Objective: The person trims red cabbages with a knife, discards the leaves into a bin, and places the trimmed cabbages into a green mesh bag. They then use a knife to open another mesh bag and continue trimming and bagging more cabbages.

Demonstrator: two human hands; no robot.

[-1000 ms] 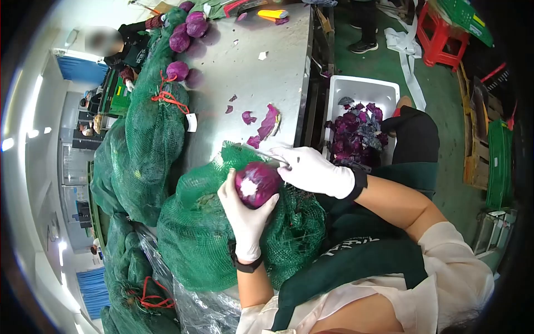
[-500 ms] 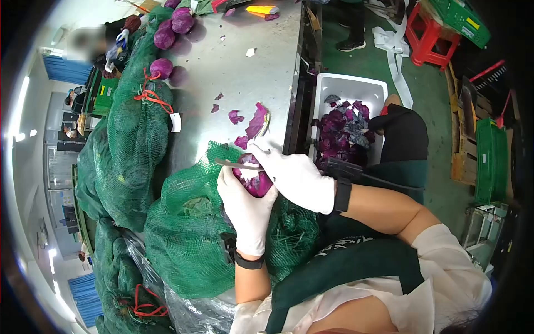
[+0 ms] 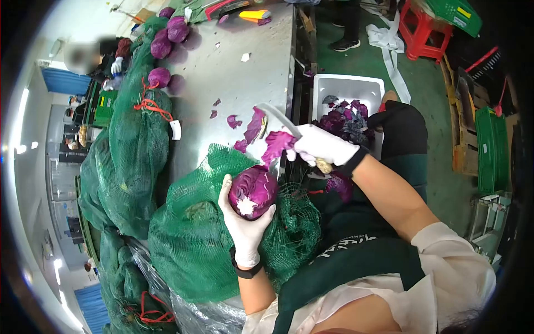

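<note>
My left hand (image 3: 243, 231), in a white glove, is wrapped round a red cabbage (image 3: 257, 188) with its pale cut stem end towards me. Up and to the right, my gloved right hand (image 3: 325, 146) is closed on a knife (image 3: 281, 118), its curved blade pointing up and left. A loose purple leaf (image 3: 278, 146) hangs at the fingers of that hand, just above the cabbage. Below my right wrist another purple leaf piece (image 3: 339, 186) shows. The cabbage is held over a green mesh sack (image 3: 192, 245).
Leaf scraps (image 3: 234, 121) lie on the metal table (image 3: 222, 78), with several whole cabbages (image 3: 178, 29) and a yellow-handled tool (image 3: 255, 14) farther off. Full mesh sacks (image 3: 136, 150) line the left. A white bin (image 3: 347, 82) of leaves stands right. Another person works at upper left.
My right hand and the knife have moved off the cabbage to the right, now with a leaf at the fingers. The cabbage has been turned and shows more purple surface.
</note>
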